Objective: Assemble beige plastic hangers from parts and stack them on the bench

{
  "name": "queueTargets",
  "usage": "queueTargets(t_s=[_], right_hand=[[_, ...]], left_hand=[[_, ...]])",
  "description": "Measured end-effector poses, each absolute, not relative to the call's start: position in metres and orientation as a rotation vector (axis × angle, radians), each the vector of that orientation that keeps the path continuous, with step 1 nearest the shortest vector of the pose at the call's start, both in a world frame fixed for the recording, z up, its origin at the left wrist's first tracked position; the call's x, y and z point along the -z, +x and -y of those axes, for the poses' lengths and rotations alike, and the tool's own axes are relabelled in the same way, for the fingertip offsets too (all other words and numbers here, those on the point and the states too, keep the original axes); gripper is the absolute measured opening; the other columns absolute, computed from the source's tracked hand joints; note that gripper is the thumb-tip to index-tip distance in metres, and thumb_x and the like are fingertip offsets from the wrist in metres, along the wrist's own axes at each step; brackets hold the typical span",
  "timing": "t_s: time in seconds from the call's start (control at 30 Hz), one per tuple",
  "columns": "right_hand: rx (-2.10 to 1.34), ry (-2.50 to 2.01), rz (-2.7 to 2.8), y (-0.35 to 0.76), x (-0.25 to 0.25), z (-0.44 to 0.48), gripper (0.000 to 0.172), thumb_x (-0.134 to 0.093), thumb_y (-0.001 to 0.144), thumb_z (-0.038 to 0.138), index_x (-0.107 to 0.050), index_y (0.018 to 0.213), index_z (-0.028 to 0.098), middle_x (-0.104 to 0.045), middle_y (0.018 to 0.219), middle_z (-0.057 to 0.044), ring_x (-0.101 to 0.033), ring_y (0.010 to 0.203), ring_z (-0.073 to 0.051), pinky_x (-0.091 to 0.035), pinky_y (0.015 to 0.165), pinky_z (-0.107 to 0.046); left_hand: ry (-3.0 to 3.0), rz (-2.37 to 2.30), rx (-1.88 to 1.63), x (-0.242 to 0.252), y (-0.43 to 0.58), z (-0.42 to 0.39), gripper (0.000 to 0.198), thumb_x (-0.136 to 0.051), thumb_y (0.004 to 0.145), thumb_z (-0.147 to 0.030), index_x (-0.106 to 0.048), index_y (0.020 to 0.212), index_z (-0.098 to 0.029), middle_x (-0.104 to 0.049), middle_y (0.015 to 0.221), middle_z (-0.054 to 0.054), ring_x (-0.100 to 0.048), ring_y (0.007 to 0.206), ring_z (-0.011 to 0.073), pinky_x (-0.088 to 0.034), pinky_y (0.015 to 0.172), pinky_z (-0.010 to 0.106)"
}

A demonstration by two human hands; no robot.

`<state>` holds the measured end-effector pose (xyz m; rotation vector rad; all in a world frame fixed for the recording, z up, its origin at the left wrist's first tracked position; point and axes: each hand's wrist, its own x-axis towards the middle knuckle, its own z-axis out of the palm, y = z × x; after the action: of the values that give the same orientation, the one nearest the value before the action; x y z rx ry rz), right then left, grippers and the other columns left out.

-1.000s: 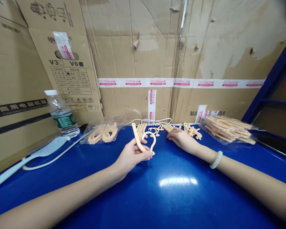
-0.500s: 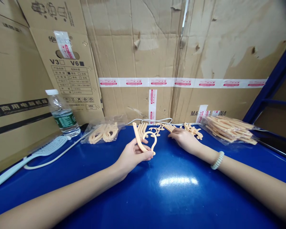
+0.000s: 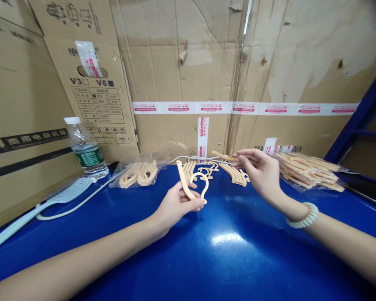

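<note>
My left hand [image 3: 177, 207] is closed around a beige plastic hanger arm [image 3: 183, 179] and a curved hanger hook [image 3: 206, 184], which meet near the thumb. Raised above the table on the right, my right hand [image 3: 261, 173] pinches another slim beige hanger arm [image 3: 222, 156] by its end, seen almost edge-on. Beneath it lies a row of hanger arms [image 3: 233, 174]. A second row of arms [image 3: 189, 170] and some loose hooks [image 3: 210, 169] lie behind my left hand.
A clear bag with beige loops [image 3: 138, 174] and a water bottle [image 3: 89, 152] stand left, near a pale blue hairbrush [image 3: 64, 192]. Bagged hanger parts [image 3: 310, 169] lie at right. Cardboard [image 3: 181, 75] walls the back of the blue table [image 3: 181, 259]; a white cable [image 3: 188, 158] runs along it.
My right hand has lifted off the row at the back, up and to the right, with a hanger arm in its fingers. My left hand keeps its grip almost unmoved.
</note>
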<state>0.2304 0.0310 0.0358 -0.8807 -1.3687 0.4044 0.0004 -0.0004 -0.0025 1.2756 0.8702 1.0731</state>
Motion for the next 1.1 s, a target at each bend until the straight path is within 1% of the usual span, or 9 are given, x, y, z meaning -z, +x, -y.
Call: queueTargets(t_s=[0.13, 0.33, 0.4, 0.5, 0.6, 0.73, 0.9, 1.0, 1.1], right_hand=[[-0.504, -0.867, 1.291, 0.213, -0.04, -0.012, 0.023, -0.072, 0.077, 0.036, -0.067, 0.089, 0.017, -0.074, 0.086, -0.008, -0.071, 0.071, -0.018, -0.06, 0.072, -0.037], [-0.881, -0.958, 1.169, 0.203, -0.031, -0.004, 0.037, -0.081, 0.065, 0.038, -0.067, 0.089, 0.014, -0.075, 0.084, -0.011, -0.073, 0.075, -0.022, -0.06, 0.073, -0.037], [-0.957, -0.955, 1.141, 0.203, -0.025, -0.006, 0.039, -0.083, 0.062, 0.035, -0.066, 0.091, 0.015, -0.073, 0.085, -0.008, -0.072, 0.075, -0.02, -0.059, 0.074, -0.036], [-1.016, -0.941, 1.068, 0.206, -0.013, -0.012, 0.042, -0.083, 0.058, 0.022, -0.065, 0.096, 0.02, -0.067, 0.09, -0.002, -0.069, 0.074, -0.015, -0.059, 0.078, -0.035], [-1.15, -0.918, 0.998, 0.208, -0.003, -0.019, 0.039, -0.078, 0.061, 0.011, -0.065, 0.097, 0.022, -0.062, 0.087, -0.001, -0.067, 0.079, -0.015, -0.059, 0.086, -0.037], [-1.388, -0.9, 0.92, 0.206, 0.004, -0.02, 0.035, -0.072, 0.066, 0.005, -0.065, 0.097, 0.02, -0.062, 0.081, -0.002, -0.067, 0.081, -0.016, -0.057, 0.095, -0.039], [-1.456, -0.883, 0.867, 0.199, 0.004, -0.01, 0.016, -0.069, 0.072, 0.007, -0.063, 0.08, 0.019, -0.06, 0.074, -0.001, -0.068, 0.074, -0.016, -0.059, 0.091, -0.039], [-1.477, -0.852, 0.908, 0.194, 0.005, -0.004, 0.016, -0.073, 0.07, 0.012, -0.061, 0.077, 0.019, -0.062, 0.074, -0.001, -0.07, 0.079, -0.019, -0.059, 0.089, -0.041], [-1.557, -0.862, 1.046, 0.19, 0.005, 0.0, 0.022, -0.08, 0.066, 0.018, -0.065, 0.083, 0.017, -0.068, 0.08, -0.002, -0.069, 0.08, -0.016, -0.058, 0.086, -0.034]], left_hand=[[1.283, -0.873, -1.071, 0.001, 0.0, 0.001, 0.048, -0.083, 0.066, -0.019, -0.049, 0.101, -0.014, -0.07, 0.08, 0.003, -0.069, 0.072, 0.0156, -0.055, 0.068, 0.028], [1.26, -0.877, -1.083, 0.0, 0.001, 0.002, 0.049, -0.084, 0.064, -0.018, -0.051, 0.099, -0.014, -0.07, 0.079, 0.003, -0.069, 0.071, 0.0162, -0.055, 0.067, 0.028], [1.261, -0.87, -1.083, 0.001, 0.001, 0.002, 0.049, -0.084, 0.064, -0.019, -0.051, 0.099, -0.015, -0.071, 0.079, 0.004, -0.069, 0.071, 0.0165, -0.055, 0.068, 0.029], [1.271, -0.858, -1.081, 0.002, 0.0, 0.002, 0.049, -0.084, 0.064, -0.02, -0.051, 0.099, -0.015, -0.071, 0.079, 0.004, -0.069, 0.072, 0.017, -0.055, 0.069, 0.03], [1.272, -0.846, -1.083, 0.003, 0.0, 0.001, 0.049, -0.085, 0.063, -0.02, -0.052, 0.098, -0.015, -0.071, 0.079, 0.004, -0.07, 0.072, 0.0179, -0.055, 0.069, 0.03], [1.262, -0.838, -1.083, 0.003, 0.0, 0.0, 0.049, -0.086, 0.062, -0.02, -0.052, 0.097, -0.016, -0.071, 0.079, 0.003, -0.07, 0.073, 0.0178, -0.055, 0.069, 0.03], [1.25, -0.835, -1.073, 0.002, 0.0, 0.0, 0.049, -0.084, 0.062, -0.016, -0.05, 0.097, -0.016, -0.072, 0.079, 0.004, -0.07, 0.074, 0.0177, -0.055, 0.069, 0.028], [1.252, -0.826, -1.071, 0.002, 0.0, 0.0, 0.048, -0.083, 0.062, -0.015, -0.05, 0.096, -0.016, -0.072, 0.079, 0.004, -0.071, 0.076, 0.0184, -0.054, 0.07, 0.029], [1.264, -0.813, -1.072, 0.002, -0.001, 0.0, 0.047, -0.083, 0.061, -0.014, -0.05, 0.095, -0.017, -0.072, 0.079, 0.003, -0.07, 0.077, 0.0182, -0.054, 0.072, 0.029]])
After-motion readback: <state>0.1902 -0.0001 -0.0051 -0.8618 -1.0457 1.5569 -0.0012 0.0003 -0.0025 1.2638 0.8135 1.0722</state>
